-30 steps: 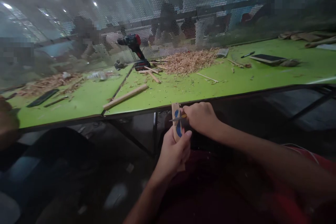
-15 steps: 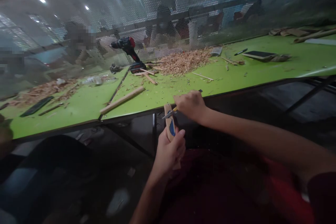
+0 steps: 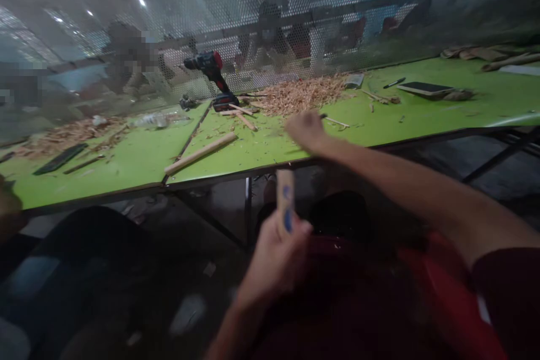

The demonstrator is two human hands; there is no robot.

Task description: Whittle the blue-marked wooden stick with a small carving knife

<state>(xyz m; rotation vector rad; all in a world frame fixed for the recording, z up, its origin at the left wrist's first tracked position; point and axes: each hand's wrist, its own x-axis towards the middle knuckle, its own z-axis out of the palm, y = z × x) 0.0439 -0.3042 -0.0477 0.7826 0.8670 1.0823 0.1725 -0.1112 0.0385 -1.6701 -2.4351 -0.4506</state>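
My left hand is closed around the lower part of a flat wooden piece, which points up and away from me in front of the table edge. Blue marks show on the wood's face. Above and to the right, my right hand is a blurred fist over the table, apart from the wood. It grips a knife, whose dark handle end sticks out behind the fist; the blade is smeared by motion.
A green table carries a cordless drill, a pile of wood shavings, a wooden rod and a phone-like tablet. Behind stands a perforated screen. Part of another person shows at the left edge.
My right hand with the knife has lifted off the wood and moved up and away over the table. The wooden piece in my left hand has shifted slightly right and stands more upright.
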